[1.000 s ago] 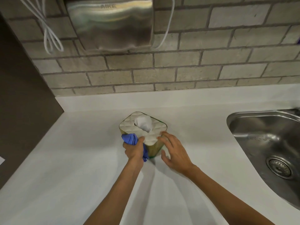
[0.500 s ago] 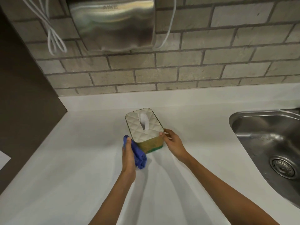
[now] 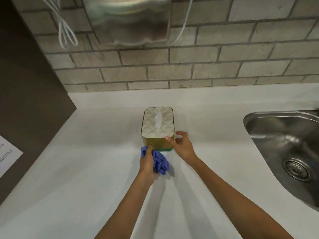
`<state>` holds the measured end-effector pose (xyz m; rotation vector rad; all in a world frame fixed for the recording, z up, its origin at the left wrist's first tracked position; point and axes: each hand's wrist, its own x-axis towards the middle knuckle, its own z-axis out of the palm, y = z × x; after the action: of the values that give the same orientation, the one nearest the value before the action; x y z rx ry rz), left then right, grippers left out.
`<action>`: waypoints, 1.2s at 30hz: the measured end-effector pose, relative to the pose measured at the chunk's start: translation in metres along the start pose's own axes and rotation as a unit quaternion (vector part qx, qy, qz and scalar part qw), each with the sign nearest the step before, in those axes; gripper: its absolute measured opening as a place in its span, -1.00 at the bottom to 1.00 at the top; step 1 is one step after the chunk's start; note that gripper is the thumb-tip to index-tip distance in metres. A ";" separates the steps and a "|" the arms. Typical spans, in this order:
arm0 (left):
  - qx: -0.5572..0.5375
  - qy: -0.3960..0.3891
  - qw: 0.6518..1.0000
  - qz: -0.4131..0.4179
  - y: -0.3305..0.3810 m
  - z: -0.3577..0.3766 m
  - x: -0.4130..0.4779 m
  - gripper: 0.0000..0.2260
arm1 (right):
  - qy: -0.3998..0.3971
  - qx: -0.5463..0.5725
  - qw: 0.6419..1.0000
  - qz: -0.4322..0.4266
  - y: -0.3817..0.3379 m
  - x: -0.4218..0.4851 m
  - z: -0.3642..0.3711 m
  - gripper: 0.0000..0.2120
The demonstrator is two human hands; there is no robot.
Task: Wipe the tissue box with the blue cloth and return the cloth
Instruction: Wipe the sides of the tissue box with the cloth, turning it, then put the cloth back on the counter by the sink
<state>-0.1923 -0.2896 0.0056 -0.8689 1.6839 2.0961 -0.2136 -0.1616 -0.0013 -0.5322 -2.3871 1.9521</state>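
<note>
The tissue box point(image 3: 158, 125) stands upright on the white counter point(image 3: 86, 169); it has a quilted white top with a tissue poking out, gold sides and a green base. My left hand point(image 3: 146, 163) grips the bunched blue cloth point(image 3: 159, 161) and presses its upper end against the box's near lower-left corner. My right hand point(image 3: 181, 145) holds the box's near right corner, thumb on the top edge and fingers curled around the side.
A steel sink point(image 3: 286, 149) with a drain is set into the counter at the right. A metal hand dryer point(image 3: 127, 19) and white cables point(image 3: 65, 31) hang on the brick wall behind. A dark panel point(image 3: 25, 83) with a paper sheet bounds the left.
The box has turned square to me and sits farther back. My left hand with the cloth has dropped from the top edge to the near lower corner. My right hand has shifted to the box's right corner.
</note>
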 end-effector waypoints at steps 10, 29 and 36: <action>-0.084 -0.257 0.962 -0.035 -0.022 -0.014 -0.051 -0.41 | -0.157 -0.161 0.968 -0.107 0.013 -0.094 -0.031 -0.37; 0.332 -0.130 0.929 0.104 -0.013 0.064 -0.084 -0.60 | 0.037 0.214 0.972 0.094 0.035 -0.140 -0.146 -0.72; 0.291 -0.284 0.913 0.042 -0.065 0.131 -0.113 -0.78 | 0.096 0.051 0.988 0.106 0.046 -0.160 -0.277 -0.69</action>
<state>-0.1017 -0.1336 0.0431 0.0050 1.8443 1.5161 0.0097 0.0659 0.0483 -0.9559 -2.1797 1.9823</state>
